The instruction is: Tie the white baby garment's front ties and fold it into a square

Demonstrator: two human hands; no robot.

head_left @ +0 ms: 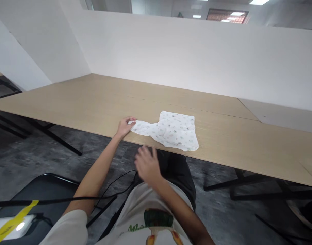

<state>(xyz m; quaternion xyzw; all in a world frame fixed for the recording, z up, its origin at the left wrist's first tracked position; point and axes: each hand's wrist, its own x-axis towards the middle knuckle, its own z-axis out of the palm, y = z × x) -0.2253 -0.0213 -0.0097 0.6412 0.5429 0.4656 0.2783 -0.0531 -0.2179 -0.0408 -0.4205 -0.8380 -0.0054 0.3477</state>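
A white cloth garment (177, 131) with a small scattered print lies flat on the table, near its front edge. Its narrow, sleeve-like part stretches to the left, and my left hand (125, 127) pinches the end of it between thumb and fingers. My right hand (147, 165) hovers in front of the table edge, below the garment and apart from it. It is slightly blurred, with the thumb spread from the fingers and nothing visible in it.
The wooden table (94, 98) runs across the view against a white partition (183, 54). At lower left, a black chair (51, 187) bears a white device (15, 226) with a yellow strap. A black cable (94, 197) crosses in front of my left arm.
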